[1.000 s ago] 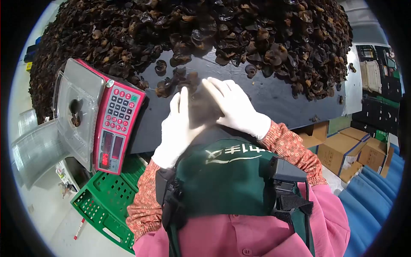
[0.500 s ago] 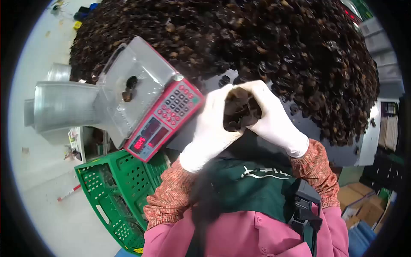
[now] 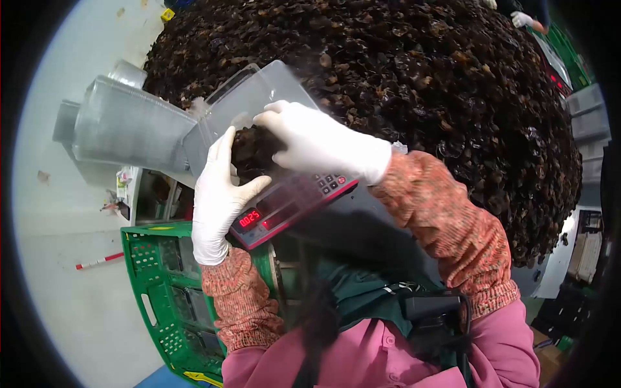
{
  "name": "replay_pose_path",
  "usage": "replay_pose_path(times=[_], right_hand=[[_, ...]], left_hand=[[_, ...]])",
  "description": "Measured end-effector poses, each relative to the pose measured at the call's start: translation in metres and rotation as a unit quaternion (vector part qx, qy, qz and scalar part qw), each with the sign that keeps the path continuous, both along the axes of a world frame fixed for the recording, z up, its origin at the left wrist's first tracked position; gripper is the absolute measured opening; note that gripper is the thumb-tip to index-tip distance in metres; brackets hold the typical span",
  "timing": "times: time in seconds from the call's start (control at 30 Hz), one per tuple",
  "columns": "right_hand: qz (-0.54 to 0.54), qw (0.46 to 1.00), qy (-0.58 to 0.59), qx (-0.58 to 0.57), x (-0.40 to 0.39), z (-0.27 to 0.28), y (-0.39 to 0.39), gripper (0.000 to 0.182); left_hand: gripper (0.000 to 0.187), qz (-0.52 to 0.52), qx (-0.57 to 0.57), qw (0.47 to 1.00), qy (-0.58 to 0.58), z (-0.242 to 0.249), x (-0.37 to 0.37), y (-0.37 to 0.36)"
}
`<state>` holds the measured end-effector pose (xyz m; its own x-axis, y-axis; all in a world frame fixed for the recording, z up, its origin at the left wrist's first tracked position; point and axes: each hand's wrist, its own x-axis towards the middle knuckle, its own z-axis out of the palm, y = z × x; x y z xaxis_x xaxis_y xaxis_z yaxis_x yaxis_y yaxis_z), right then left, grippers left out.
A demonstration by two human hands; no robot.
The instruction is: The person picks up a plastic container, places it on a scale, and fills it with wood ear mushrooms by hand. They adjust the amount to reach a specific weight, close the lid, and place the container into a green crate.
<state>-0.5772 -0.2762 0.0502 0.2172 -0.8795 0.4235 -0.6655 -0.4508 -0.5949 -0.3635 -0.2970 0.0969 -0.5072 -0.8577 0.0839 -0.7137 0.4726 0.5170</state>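
Observation:
A clump of dark brown, fungus-like pieces is held between my two white-gloved hands above the scale's plastic tray. My left hand curves round its left and lower side, fingers upward and thumb to the right. From the right, my right hand wraps over the clump with bent fingers. Below them the red scale shows a lit display reading 0.025 and part of its keypad. The hands hide much of the tray.
A big pile of dark pieces spreads across the back and right. Stacked clear containers stand left, above a green crate holding containers. Another person's gloved hand shows at the top right.
Both hands have moved left with the dark clump, from in front of the pile to over the scale's tray. The view has shifted, and another person's hand has come into sight.

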Motion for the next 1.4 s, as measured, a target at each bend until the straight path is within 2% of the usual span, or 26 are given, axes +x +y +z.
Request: replay_pose_path(times=[0.03, 0.07, 0.13, 0.2, 0.27, 0.3, 0.4, 0.43, 0.47, 0.53, 0.57, 0.6, 0.67, 0.77, 0.97, 1.07, 1.13, 1.17, 1.27, 1.3, 1.33, 1.4], right_hand=[[0.038, 0.995, -0.087, -0.006, -0.009, 0.011, 0.004, 0.042], [0.045, 0.983, -0.165, 0.061, -0.017, 0.026, 0.013, 0.042], [0.002, 0.934, -0.33, 0.136, -0.035, 0.017, 0.02, 0.04], [-0.077, 0.915, -0.357, 0.173, -0.058, 0.018, 0.045, 0.036], [-0.119, 0.914, -0.373, 0.107, -0.074, -0.001, 0.073, 0.031], [-0.16, 0.918, -0.343, 0.117, -0.084, -0.016, 0.088, 0.029], [-0.269, 0.912, -0.257, 0.173, -0.106, -0.063, 0.129, 0.025], [-0.289, 0.924, -0.196, 0.153, -0.103, -0.072, 0.14, 0.023], [-0.277, 0.942, -0.13, 0.14, -0.1, -0.08, 0.15, 0.028], [-0.231, 0.968, 0.092, 0.038, -0.086, -0.097, 0.162, 0.043], [-0.179, 0.973, 0.13, 0.068, -0.083, -0.098, 0.166, 0.058], [-0.181, 0.954, 0.231, 0.066, -0.072, -0.102, 0.173, 0.061], [-0.185, 0.954, 0.23, 0.048, -0.064, -0.109, 0.18, 0.054], [-0.2, 0.966, 0.164, 0.028, -0.075, -0.116, 0.196, 0.039], [-0.216, 0.958, 0.184, 0.035, -0.091, -0.116, 0.25, 0.038], [-0.237, 0.952, 0.167, 0.102, -0.081, -0.102, 0.275, 0.044], [-0.212, 0.939, 0.221, 0.159, -0.078, -0.092, 0.29, 0.063], [-0.218, 0.935, 0.227, 0.165, -0.074, -0.088, 0.295, 0.064], [-0.252, 0.927, 0.224, 0.163, -0.066, -0.1, 0.31, 0.065], [-0.264, 0.925, 0.221, 0.158, -0.066, -0.109, 0.314, 0.065], [-0.271, 0.926, 0.219, 0.145, -0.067, -0.115, 0.315, 0.063], [-0.285, 0.927, 0.213, 0.116, -0.069, -0.122, 0.313, 0.059]], left_hand=[[0.096, 0.012, 0.02, 1.0, 0.018, 0.002, 0.002, 0.002], [0.092, 0.01, 0.022, 0.996, 0.088, -0.007, 0.012, 0.0], [0.082, 0.06, 0.034, 0.991, 0.119, -0.009, 0.018, -0.005], [0.06, 0.1, -0.008, 0.98, 0.174, -0.014, 0.027, -0.004], [0.051, 0.133, -0.034, 0.972, 0.189, -0.018, 0.038, 0.0], [0.045, 0.137, -0.047, 0.969, 0.201, -0.024, 0.045, 0.003], [0.041, 0.173, -0.041, 0.962, 0.208, -0.039, 0.06, 0.012], [0.04, 0.185, -0.035, 0.961, 0.205, -0.04, 0.06, 0.017], [0.04, 0.187, -0.041, 0.959, 0.209, -0.043, 0.06, 0.018], [0.04, 0.191, -0.056, 0.955, 0.218, -0.05, 0.06, 0.02], [0.039, 0.197, -0.066, 0.955, 0.213, -0.049, 0.057, 0.021], [0.038, 0.199, -0.077, 0.954, 0.209, -0.047, 0.054, 0.022], [0.038, 0.208, -0.098, 0.953, 0.199, -0.042, 0.052, 0.022], [0.038, 0.213, -0.108, 0.952, 0.191, -0.039, 0.057, 0.022], [0.04, 0.212, -0.088, 0.955, 0.187, -0.044, 0.054, 0.025], [0.04, 0.212, -0.083, 0.957, 0.179, -0.044, 0.05, 0.026], [0.039, 0.208, -0.081, 0.955, 0.194, -0.044, 0.048, 0.025], [0.039, 0.206, -0.079, 0.954, 0.201, -0.044, 0.047, 0.024], [0.037, 0.138, -0.156, 0.965, 0.158, -0.04, 0.028, 0.02], [0.035, 0.075, -0.215, 0.962, 0.151, -0.041, 0.02, 0.015], [0.035, 0.067, -0.24, 0.964, 0.091, -0.033, 0.007, 0.017], [0.027, 0.044, -0.284, 0.953, 0.094, -0.036, -0.004, 0.011]])
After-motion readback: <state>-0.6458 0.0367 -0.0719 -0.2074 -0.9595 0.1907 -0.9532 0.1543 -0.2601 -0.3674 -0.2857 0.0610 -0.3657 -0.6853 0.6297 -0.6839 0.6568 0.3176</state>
